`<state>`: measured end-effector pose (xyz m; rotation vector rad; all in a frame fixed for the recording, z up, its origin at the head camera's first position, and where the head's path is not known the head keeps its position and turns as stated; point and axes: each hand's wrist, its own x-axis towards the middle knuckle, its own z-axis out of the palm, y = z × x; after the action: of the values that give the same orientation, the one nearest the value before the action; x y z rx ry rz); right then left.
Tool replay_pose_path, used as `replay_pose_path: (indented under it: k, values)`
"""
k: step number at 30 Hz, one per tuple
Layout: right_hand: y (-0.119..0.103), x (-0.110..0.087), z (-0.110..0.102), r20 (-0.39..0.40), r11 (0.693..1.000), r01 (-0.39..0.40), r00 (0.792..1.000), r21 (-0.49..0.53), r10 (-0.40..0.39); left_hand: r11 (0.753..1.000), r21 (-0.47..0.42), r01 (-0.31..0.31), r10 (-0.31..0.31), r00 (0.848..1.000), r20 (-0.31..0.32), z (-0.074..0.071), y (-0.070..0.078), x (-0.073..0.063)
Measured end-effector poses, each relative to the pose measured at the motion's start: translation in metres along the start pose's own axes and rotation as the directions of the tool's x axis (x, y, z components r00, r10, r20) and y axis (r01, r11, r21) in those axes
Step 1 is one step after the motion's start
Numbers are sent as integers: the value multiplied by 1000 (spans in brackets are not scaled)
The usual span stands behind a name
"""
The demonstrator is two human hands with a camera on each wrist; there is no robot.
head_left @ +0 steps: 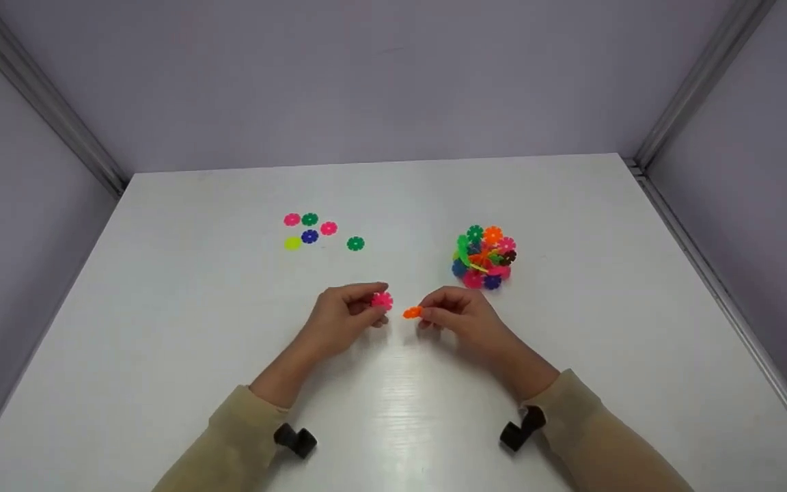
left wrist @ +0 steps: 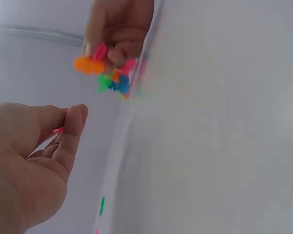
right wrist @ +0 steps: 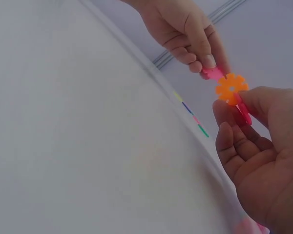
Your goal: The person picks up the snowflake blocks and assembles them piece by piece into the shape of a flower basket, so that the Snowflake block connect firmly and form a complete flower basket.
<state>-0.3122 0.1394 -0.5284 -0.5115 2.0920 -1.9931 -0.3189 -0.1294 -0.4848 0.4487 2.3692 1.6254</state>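
Note:
Between thumb and fingers, my left hand (head_left: 337, 318) pinches a pink notched snowflake disc (head_left: 382, 301). Facing it, my right hand (head_left: 465, 316) grips an orange snowflake disc (right wrist: 232, 89) with a second pink disc (right wrist: 243, 111) slotted into it at an angle. Both hands are above the white table, and their pieces face each other across a small gap in the head view. In the right wrist view the left hand's pink disc overlaps the orange one's edge. Beyond the right hand stands a rounded cluster of interlocked multicoloured discs (head_left: 482, 261).
Loose discs lie flat on the table (head_left: 195, 307), left of centre: a yellow disc (head_left: 292, 243), a blue disc (head_left: 309, 236), a green disc (head_left: 356, 243) set apart to the right, and several more pink and green ones. Pale panels (head_left: 380, 82) enclose the table's back and sides.

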Motion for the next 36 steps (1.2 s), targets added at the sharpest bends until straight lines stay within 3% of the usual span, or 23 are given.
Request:
replay_pose_path:
  k: [6,19,29,36]
  values:
    - [-1,3,0,-2,999,39,999,3,-39,994,-102,-29,30,1000,8,18,-1,-9]
    - [-10,1,1,-59,998,28,998,-58,-31,987,-152,-46,46,999,0,24,-4,-9]
    - [-12,-3,0,-22,997,35,999,-72,-37,984,-166,-67,71,997,21,28,-10,-8]
    - [-6,-2,1,66,995,68,996,-70,-63,984,-168,-65,73,996,43,28,-12,-9]
